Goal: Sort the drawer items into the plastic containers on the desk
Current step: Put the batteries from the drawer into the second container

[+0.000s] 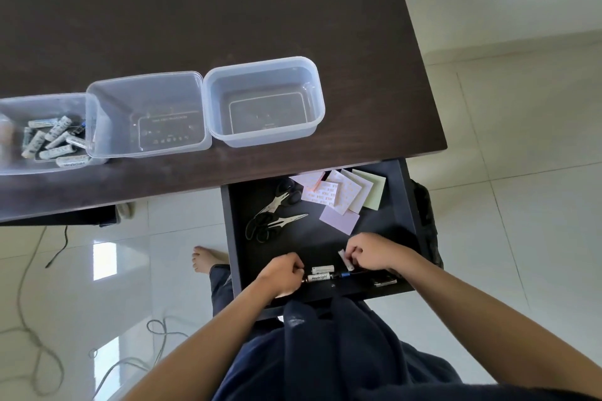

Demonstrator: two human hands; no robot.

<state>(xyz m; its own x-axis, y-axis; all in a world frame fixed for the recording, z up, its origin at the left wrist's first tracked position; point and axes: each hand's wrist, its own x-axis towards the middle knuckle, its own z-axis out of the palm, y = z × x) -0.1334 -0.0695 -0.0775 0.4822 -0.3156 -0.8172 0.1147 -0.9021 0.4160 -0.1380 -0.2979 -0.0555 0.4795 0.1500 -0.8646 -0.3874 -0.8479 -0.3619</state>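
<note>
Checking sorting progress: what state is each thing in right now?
drawer: pulled open
left container: holds batteries
middle container: empty
right container: empty
scissors: two pairs, closed, in drawer
note pads: scattered in drawer
left hand: grips a battery
right hand: pinches a battery

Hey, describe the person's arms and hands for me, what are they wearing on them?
Both forearms are bare up to the frame edge, with no sleeves showing. The left hand and right hand have no gloves, and no rings, watch or bracelets are visible. Below them hangs loose dark navy clothing.
</note>
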